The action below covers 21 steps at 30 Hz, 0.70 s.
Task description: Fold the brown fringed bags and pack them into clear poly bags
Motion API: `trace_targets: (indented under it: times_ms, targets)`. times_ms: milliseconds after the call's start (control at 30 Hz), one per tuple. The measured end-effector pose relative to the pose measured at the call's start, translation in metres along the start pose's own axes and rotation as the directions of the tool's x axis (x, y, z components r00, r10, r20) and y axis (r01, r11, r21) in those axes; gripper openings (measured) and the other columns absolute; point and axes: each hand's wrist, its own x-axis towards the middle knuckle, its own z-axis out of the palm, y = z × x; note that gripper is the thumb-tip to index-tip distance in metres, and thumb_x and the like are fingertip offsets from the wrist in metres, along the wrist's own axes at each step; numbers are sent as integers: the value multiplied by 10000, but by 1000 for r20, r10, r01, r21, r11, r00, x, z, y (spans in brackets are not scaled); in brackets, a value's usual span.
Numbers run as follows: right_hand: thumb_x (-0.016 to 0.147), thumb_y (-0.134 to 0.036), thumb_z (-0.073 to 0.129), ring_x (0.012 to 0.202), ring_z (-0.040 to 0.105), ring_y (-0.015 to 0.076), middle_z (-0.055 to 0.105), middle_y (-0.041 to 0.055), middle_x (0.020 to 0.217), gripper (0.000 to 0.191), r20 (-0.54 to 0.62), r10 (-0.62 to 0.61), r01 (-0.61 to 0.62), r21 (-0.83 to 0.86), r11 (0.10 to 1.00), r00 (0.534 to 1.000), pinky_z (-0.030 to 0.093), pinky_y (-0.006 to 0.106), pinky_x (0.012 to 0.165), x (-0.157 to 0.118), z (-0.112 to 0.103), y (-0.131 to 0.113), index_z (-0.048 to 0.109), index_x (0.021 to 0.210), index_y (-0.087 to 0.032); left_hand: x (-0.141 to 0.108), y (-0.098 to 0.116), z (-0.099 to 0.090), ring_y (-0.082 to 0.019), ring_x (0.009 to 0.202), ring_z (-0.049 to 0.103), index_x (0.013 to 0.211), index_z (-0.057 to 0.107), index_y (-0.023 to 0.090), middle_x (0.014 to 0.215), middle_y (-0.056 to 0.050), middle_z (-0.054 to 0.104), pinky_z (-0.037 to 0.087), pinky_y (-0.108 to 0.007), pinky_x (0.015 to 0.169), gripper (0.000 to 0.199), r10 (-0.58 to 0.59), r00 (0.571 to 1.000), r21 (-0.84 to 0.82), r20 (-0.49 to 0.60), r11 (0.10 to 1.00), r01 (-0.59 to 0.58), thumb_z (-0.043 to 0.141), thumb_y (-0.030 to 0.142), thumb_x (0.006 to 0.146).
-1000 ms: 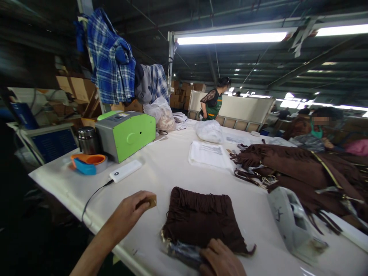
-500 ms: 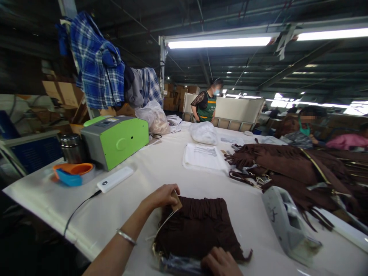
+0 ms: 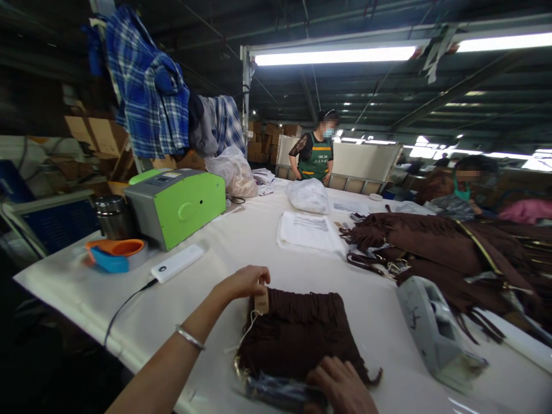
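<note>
A dark brown fringed bag [image 3: 297, 330] lies flat on the white table in front of me. At its far left corner my left hand [image 3: 248, 283] pinches a tan cardboard hang tag [image 3: 261, 302], whose white string [image 3: 246, 332] trails down over the bag's left side. My right hand [image 3: 340, 382] rests on the near right edge of the bag, fingers bent and pressed down; its fingertips are partly hidden. Beside it, clear plastic wrap [image 3: 284, 388] covers the near edge, with gold-coloured metal at the left end.
A grey tape dispenser [image 3: 435, 333] stands to the right, before a heap of brown fringed bags [image 3: 431, 244]. Further off lie a stack of white plastic bags [image 3: 308, 230] and a green machine [image 3: 181, 204]. A white power bank [image 3: 177, 263] lies left. A person in an apron [image 3: 317, 152] stands beyond the table.
My left hand has brought the tag down flatter against the bag's far left corner, and the string hangs more slackly. My right hand stays at the near edge. The view has shifted slightly.
</note>
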Motion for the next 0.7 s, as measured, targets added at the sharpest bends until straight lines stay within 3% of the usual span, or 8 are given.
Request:
trace_targets:
  times_ms: [133, 300, 400, 533, 700]
  targets:
    - [761, -461, 732, 708, 581, 165, 645, -51, 781, 236, -41, -63, 63, 1, 998, 997, 340, 286, 663, 10, -7, -7, 600, 855, -289, -22, 10, 9, -207, 939, 517, 895, 610, 204, 962, -33, 564, 403, -323, 860, 179, 35, 987, 66, -155, 998, -26, 560, 140, 735]
    - [788, -466, 704, 677, 551, 159, 636, -56, 760, 226, -32, -155, 155, 25, 988, 987, 314, 290, 627, 18, -6, -17, 582, 837, -283, -90, 28, 24, -157, 896, 544, 821, 645, 262, 924, 20, 589, 407, -255, 801, 158, 122, 992, 58, -24, 991, -120, 596, 123, 767]
    - [781, -472, 709, 663, 542, 159, 632, -50, 749, 239, -29, -143, 143, 24, 989, 989, 313, 293, 627, 18, -3, -22, 577, 815, -275, -114, 29, 43, -184, 939, 530, 863, 622, 282, 988, 29, 598, 379, -314, 828, 205, 154, 988, 224, 20, 962, -154, 642, 111, 752]
    - [779, -475, 709, 675, 542, 155, 637, -46, 757, 246, -44, -129, 130, 21, 991, 991, 315, 297, 633, 16, 6, -25, 582, 808, -266, -111, 21, 67, -203, 900, 529, 833, 590, 257, 975, 16, 606, 371, -349, 786, 141, 149, 989, 410, -5, 902, -134, 674, 164, 767]
    - [836, -579, 597, 602, 517, 143, 618, -53, 670, 308, -247, -102, 111, 25, 993, 964, 298, 302, 590, 14, 19, -26, 595, 762, -280, -96, 18, 78, -206, 902, 566, 769, 576, 233, 920, 2, 636, 409, -337, 807, 93, 102, 991, 377, -87, 924, -62, 626, 158, 795]
